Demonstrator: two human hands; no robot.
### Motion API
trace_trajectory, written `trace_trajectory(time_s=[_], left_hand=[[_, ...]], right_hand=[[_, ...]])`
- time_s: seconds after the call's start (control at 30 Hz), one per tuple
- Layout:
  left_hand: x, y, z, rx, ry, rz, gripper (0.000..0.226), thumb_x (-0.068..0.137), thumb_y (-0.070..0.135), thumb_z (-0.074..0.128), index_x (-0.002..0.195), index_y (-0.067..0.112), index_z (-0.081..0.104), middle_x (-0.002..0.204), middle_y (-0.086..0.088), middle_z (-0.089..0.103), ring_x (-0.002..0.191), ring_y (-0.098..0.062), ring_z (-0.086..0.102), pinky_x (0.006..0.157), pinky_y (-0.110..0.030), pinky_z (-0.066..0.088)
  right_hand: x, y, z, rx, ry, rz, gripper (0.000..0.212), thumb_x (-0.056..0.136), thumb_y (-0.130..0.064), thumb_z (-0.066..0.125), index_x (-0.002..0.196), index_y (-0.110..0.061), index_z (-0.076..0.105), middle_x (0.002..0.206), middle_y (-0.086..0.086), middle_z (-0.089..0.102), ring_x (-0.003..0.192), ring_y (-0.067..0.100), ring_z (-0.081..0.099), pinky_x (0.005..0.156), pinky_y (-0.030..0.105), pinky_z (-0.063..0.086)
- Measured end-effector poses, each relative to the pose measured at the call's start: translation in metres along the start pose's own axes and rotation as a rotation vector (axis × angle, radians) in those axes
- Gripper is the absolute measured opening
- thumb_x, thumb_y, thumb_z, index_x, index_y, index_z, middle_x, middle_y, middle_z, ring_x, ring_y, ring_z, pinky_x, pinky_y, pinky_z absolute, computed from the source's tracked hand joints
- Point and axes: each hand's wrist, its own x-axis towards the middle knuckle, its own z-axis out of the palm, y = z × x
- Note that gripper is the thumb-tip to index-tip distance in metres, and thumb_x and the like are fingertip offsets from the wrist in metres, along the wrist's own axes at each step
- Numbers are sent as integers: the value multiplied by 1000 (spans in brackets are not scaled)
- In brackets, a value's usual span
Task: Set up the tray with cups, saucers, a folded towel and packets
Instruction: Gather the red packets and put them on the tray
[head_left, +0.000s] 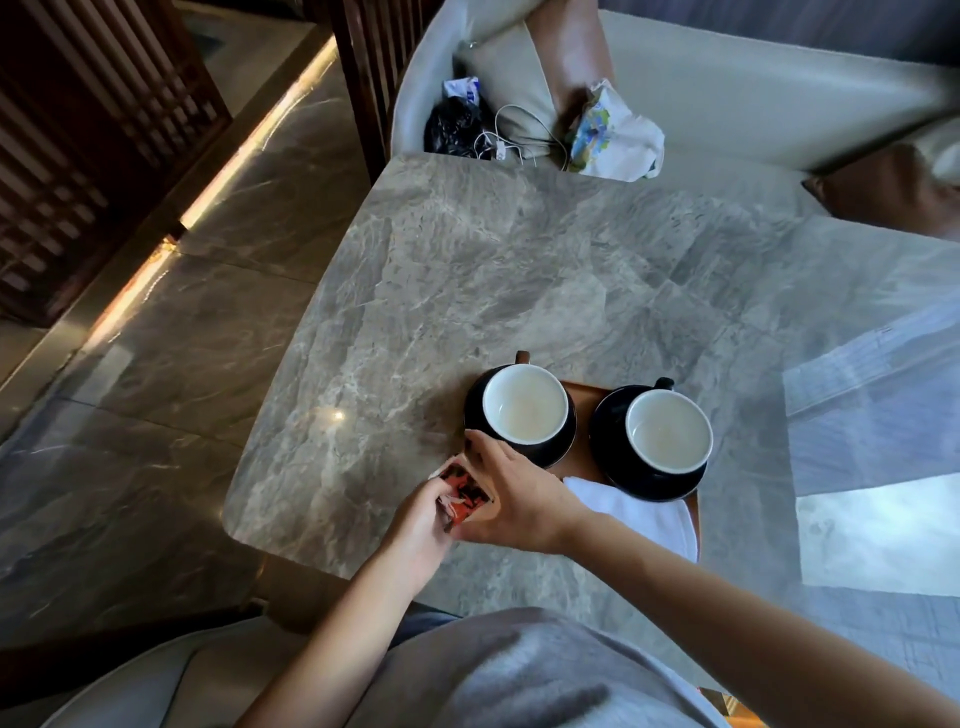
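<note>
A brown wooden tray (582, 402) lies on the marble table (467, 270). On it stand two black saucers, each bearing a black cup with a white inside: the left cup (524, 405) and the right cup (667, 431). A folded white towel (644, 512) lies at the tray's near edge, partly under the right saucer (608, 452). My left hand (423, 525) pinches red and black packets (464, 496) at the tray's left near corner. My right hand (511, 493) reaches over the packets, its fingertips touching the left saucer's (475, 400) rim.
Past the table's far edge is a light sofa (727, 93) with a black bag (452, 124), a white cable, a cushion and a printed cloth bag (613, 135). Marble floor lies to the left. My grey-clothed lap is below.
</note>
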Motion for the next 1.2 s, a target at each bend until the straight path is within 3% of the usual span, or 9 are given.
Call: trace_trajectory(time_s=[0.1, 0.23, 0.43, 0.53, 0.7, 0.8, 0.9, 1.03, 1.2], left_hand=[[1, 0, 3, 0, 74, 59, 28, 89, 6, 36, 91, 8, 64, 70, -7, 74, 70, -18, 66, 65, -27, 51], [1, -3, 9, 9, 171, 150, 23, 93, 6, 40, 101, 5, 61, 91, -15, 67, 79, -22, 64, 69, -31, 50], [-4, -5, 13, 38, 100, 169, 20, 96, 11, 43, 107, 7, 60, 98, -13, 68, 89, -20, 64, 78, -31, 51], [-3, -5, 11, 84, 67, 99, 14, 94, 8, 44, 96, 7, 59, 82, -10, 65, 77, -19, 61, 72, -30, 50], [0, -1, -3, 359, 41, 75, 12, 93, 14, 50, 91, 16, 61, 74, -1, 71, 60, -11, 63, 52, -23, 42], [0, 0, -2, 529, 42, 125, 13, 92, 15, 51, 94, 19, 63, 79, -1, 71, 64, -10, 64, 48, -19, 40], [4, -2, 1, 588, 96, 144, 12, 91, 18, 51, 92, 22, 63, 87, -2, 68, 75, -14, 60, 51, -19, 36], [11, -6, 5, 655, 95, 186, 10, 91, 14, 53, 88, 18, 61, 79, 1, 66, 69, -8, 58, 43, -7, 39], [27, -10, 5, 840, 87, 240, 10, 89, 8, 53, 82, 12, 57, 85, -7, 64, 76, -14, 57, 67, -19, 44]], right_hand=[[-3, 1, 10, -17, 86, 85, 104, 65, -60, 72, 145, -22, 17, 146, -4, 39, 131, 17, 42, 94, 36, 45], [5, -7, 20, -58, 143, 45, 87, 69, -53, 66, 138, -26, 21, 133, -3, 51, 115, 21, 55, 73, 32, 45], [18, -3, 19, -203, 156, 5, 72, 77, -32, 60, 139, -23, 25, 124, -2, 56, 110, 22, 58, 65, 32, 46], [17, 4, 15, -225, 95, -35, 64, 78, -30, 61, 136, -26, 33, 124, -3, 58, 109, 21, 59, 68, 33, 47], [11, 17, 4, -150, -8, -54, 65, 76, -42, 69, 132, -25, 39, 124, -4, 60, 107, 20, 61, 79, 38, 53], [4, 21, 4, -94, 1, -14, 64, 74, -53, 68, 128, -31, 39, 121, -8, 60, 104, 17, 62, 80, 37, 53], [-1, 29, 6, -171, 42, 39, 69, 68, -70, 57, 126, -35, 40, 115, -8, 57, 103, 16, 59, 71, 30, 46], [1, 41, 15, -344, 39, 57, 62, 75, -61, 57, 125, -26, 43, 110, -3, 56, 104, 21, 56, 63, 32, 43], [2, 48, 25, -326, 65, 100, 71, 70, -76, 46, 117, -23, 49, 100, -1, 57, 89, 24, 62, 57, 30, 36]])
